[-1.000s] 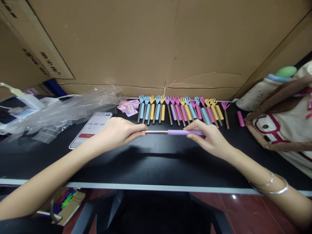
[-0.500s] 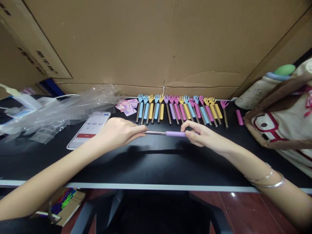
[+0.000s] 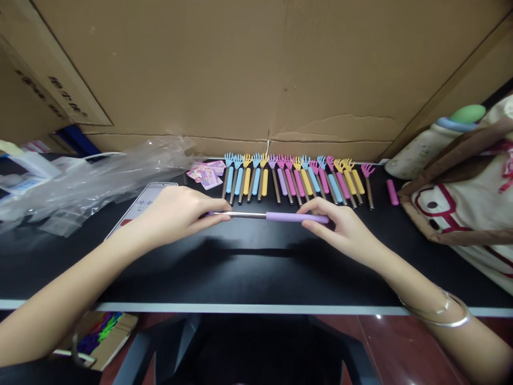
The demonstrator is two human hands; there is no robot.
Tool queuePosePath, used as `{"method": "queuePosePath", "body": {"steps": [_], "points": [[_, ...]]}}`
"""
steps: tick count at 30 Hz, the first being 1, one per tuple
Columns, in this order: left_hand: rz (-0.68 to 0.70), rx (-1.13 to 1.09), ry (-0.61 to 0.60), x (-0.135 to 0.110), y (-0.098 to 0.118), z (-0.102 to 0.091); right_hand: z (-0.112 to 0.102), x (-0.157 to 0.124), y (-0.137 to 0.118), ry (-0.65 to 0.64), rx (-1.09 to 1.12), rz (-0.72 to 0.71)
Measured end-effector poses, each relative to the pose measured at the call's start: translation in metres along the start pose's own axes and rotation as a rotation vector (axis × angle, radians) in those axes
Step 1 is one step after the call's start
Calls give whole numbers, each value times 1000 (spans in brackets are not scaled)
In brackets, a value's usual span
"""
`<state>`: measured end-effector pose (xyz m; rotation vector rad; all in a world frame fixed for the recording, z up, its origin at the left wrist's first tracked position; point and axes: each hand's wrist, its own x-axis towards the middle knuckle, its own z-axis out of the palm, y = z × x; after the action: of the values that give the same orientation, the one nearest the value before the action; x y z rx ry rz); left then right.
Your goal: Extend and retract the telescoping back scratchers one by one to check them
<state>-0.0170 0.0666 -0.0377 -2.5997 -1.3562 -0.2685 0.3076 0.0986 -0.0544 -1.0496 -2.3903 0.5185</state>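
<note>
A telescopic back scratcher with a lilac grip point(image 3: 294, 217) and a thin metal rod point(image 3: 242, 214) lies crosswise between my two hands above the black table point(image 3: 256, 267). My left hand point(image 3: 176, 214) is closed round the rod's left end, hiding its head. My right hand point(image 3: 340, 227) pinches the lilac grip near its right end. Behind them a row of several similar scratchers point(image 3: 296, 179) in blue, yellow, pink and lilac lies side by side along the back of the table.
A phone point(image 3: 140, 203) showing a timer lies partly under my left hand. Crumpled clear plastic bags point(image 3: 96, 179) spread at the left, small pink cards point(image 3: 206, 174) beside the row, a loose pink grip point(image 3: 392, 192) and a cloth bag point(image 3: 460, 208) at the right. Cardboard point(image 3: 256, 75) walls the back.
Both hands and the scratcher have shifted left. My left hand now covers more of the phone, and more of the metal rod shows between the hands.
</note>
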Motion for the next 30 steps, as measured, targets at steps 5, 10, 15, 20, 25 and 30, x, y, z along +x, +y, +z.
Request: {"method": "queuePosePath", "body": {"steps": [5,10,15,20,25,30], "points": [[-6,-1,-8,0,-4,-1,-1,0,9,15,-144,-25],[70,64,145,1,-1,1,1,0,12,19,-109,-36],[106,135,216,-1,3,0,8,-1,9,-31,83,-3],[107,111,209,-1,3,0,11,-1,6,-97,192,66],[135,104,207,1,3,2,10,0,7,-146,280,105],[151,86,231,0,4,0,9,-1,6,-172,364,148]]}}
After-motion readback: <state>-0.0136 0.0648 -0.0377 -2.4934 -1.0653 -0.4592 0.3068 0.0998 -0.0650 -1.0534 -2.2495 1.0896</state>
